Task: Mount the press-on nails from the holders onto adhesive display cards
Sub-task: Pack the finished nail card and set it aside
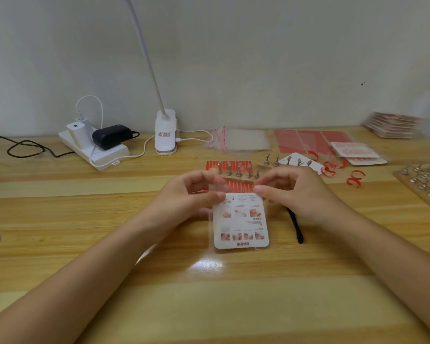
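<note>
A: On the left sat the power strip (94, 150) and the lamp base (165, 132), clear of your work. Where was your left hand (184, 194)?

B: It pinched the top left corner of the display card (240, 220), probably through a clear sleeve, steadying it.

A: And your right hand (291, 192)?

B: It pinched the top right corner, likely so you could close the sleeve. Behind stood the nail holders (238, 171); farther right lay the finished stack (392, 125).

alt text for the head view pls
Both hands, left hand and right hand, pinch the top edge of a printed card in a clear sleeve over a wooden table; metal nail holders stand behind it.
</note>
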